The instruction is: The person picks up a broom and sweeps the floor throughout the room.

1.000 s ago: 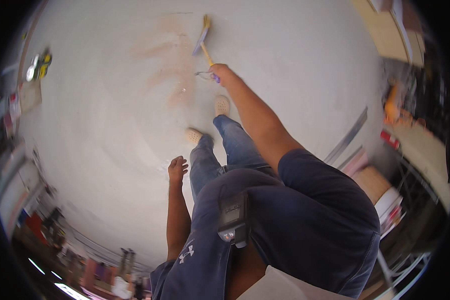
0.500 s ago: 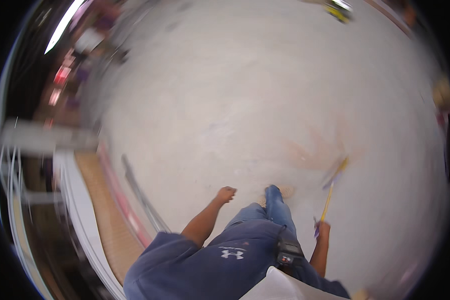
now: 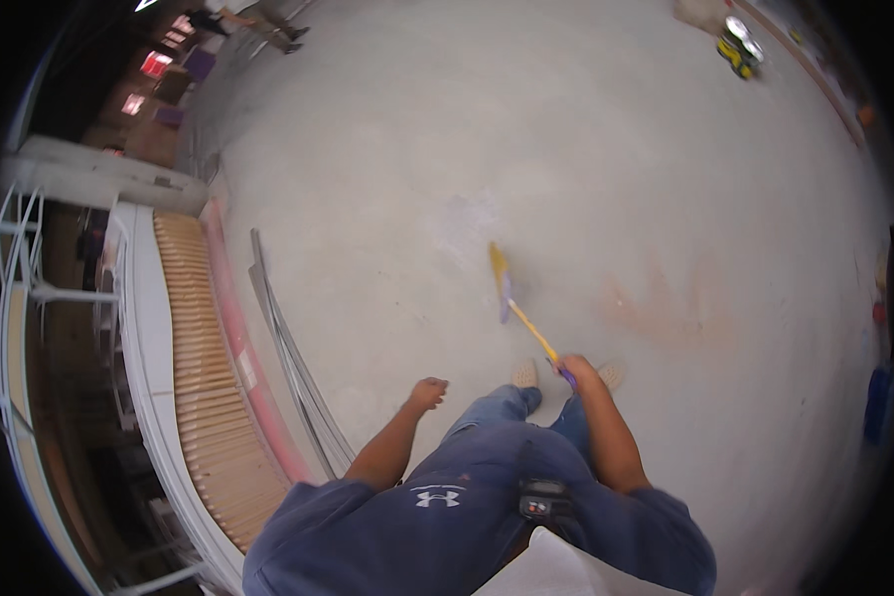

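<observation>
In my right hand (image 3: 571,371) is a long yellow-handled tool (image 3: 532,329) with a purple grip. Its blurred far end is purple and yellow and points ahead over the pale floor (image 3: 387,179); its exact kind cannot be made out. My right fingers are wrapped around the handle near the grip. My left hand (image 3: 429,393) hangs over the floor with its fingers curled and nothing visible in them.
Long grey metal strips (image 3: 293,358) lie on the floor to my left. Beside them stand stacked slatted wooden pieces (image 3: 209,368) and a white metal frame (image 3: 74,295). A yellow and black machine (image 3: 738,50) sits far right. Someone's legs (image 3: 273,25) show far left.
My right hand has swung forward and left, carrying the tool from my right side to in front of me. My left hand has shifted slightly left.
</observation>
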`<state>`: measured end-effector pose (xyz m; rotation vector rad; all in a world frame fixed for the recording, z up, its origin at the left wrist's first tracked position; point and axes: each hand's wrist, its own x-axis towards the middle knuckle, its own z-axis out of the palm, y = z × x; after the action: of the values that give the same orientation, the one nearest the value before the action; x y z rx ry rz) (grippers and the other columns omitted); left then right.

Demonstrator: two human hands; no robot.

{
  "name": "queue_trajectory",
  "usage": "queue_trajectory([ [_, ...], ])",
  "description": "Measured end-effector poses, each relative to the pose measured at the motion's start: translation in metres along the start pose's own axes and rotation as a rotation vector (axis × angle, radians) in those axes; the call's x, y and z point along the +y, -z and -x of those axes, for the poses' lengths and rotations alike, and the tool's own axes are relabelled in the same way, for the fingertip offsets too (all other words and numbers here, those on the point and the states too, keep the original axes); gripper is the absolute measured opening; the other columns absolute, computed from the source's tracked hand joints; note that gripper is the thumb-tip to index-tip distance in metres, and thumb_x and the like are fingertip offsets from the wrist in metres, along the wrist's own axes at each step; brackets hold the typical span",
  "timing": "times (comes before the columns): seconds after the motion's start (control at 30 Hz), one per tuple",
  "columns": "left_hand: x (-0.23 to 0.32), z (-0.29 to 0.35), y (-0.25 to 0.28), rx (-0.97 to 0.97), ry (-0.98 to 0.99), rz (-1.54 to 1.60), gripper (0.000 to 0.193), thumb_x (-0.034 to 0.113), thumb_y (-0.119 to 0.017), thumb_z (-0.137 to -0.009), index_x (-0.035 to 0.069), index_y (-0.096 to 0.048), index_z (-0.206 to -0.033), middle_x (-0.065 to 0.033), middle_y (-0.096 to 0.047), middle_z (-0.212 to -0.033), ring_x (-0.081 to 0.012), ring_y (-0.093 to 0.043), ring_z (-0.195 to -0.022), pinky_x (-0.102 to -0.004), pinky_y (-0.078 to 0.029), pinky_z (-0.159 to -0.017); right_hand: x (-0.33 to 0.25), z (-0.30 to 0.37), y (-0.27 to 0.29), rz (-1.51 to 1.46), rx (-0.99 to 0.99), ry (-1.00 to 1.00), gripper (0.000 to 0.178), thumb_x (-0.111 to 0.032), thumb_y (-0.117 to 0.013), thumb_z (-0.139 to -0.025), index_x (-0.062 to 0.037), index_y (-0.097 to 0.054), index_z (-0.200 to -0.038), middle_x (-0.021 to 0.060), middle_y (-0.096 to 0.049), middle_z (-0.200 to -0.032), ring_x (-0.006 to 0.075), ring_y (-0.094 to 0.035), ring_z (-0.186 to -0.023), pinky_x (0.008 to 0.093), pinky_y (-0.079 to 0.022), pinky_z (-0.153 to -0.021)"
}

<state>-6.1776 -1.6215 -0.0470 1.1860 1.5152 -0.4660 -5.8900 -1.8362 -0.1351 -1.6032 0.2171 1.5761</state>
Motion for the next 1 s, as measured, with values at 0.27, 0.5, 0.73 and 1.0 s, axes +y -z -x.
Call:
queue_trajectory([
  [0.27,0.032,0.059,0.001,0.130,0.041,0.023,0.034,0.029,-0.054,-0.078,0.006,-0.050,-0.102,-0.0083,-0.057,-0.086,-0.0176,-0.055,-0.069,-0.0293,-0.045,-0.055,0.023,-0.080,0.082,-0.175,0.095,-0.068,0.012,-0.018,-0.056,-0.069,-0.0071,-0.058,-0.066,0.0029,-0.050,-0.051,0.0135,-0.042,-0.042,0.0313,-0.031,-0.040],
  [0.5,0.062,0.076,-0.103,-0.067,0.072,-0.205,0.035,0.030,-0.052,-0.079,0.004,-0.051,-0.102,-0.0097,-0.058,-0.090,-0.0180,-0.056,-0.073,-0.0283,-0.044,-0.059,0.055,0.022,0.301,-0.272,0.252,-0.142,0.012,-0.022,-0.061,-0.064,-0.0119,-0.060,-0.071,-0.0004,-0.051,-0.051,0.0103,-0.044,-0.042,0.0293,-0.030,-0.040],
  [0.73,0.131,0.084,-0.188,-0.166,-0.109,-0.221,0.033,0.029,-0.051,-0.080,0.004,-0.052,-0.101,-0.0082,-0.058,-0.090,-0.0161,-0.056,-0.073,-0.0268,-0.044,-0.060,0.030,0.124,0.439,-0.194,0.432,-0.314,0.015,-0.029,-0.058,-0.065,-0.0163,-0.052,-0.060,-0.0031,-0.045,-0.049,0.0094,-0.035,-0.040,0.0283,-0.021,-0.037],
  [1.0,0.147,0.088,-0.204,-0.159,-0.117,-0.297,0.035,0.031,-0.051,-0.080,0.005,-0.050,-0.104,-0.0103,-0.058,-0.093,-0.0187,-0.056,-0.079,-0.0301,-0.045,-0.066,0.057,0.141,0.498,-0.239,0.782,-0.091,0.008,-0.017,-0.055,-0.066,-0.0090,-0.054,-0.064,0.0006,-0.048,-0.053,0.0100,-0.039,-0.044,0.0268,-0.028,-0.040],
])
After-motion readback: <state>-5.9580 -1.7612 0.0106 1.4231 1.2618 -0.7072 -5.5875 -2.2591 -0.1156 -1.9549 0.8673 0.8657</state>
